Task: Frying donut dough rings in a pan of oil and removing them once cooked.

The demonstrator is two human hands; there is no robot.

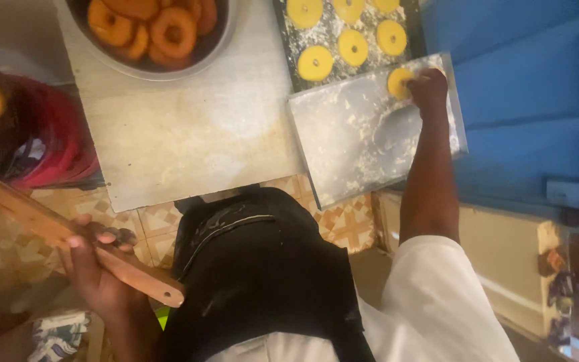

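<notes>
My right hand [429,86] reaches to the far corner of a floured metal tray [356,141] and closes its fingers on a raw yellow dough ring [399,82] lying there. My left hand [95,265] is low at the left, gripping the wooden handle of a long utensil [68,238] that runs up and left out of view. Behind the tray, a dark floured tray [289,40] carries several more raw yellow dough rings [315,63].
A large metal bowl [226,33] of fried brown doughnuts stands at the top of a pale work board [189,141]. A red and dark vessel [48,134] sits at the left. A blue wall [524,94] bounds the right. Patterned floor tiles [350,221] lie below.
</notes>
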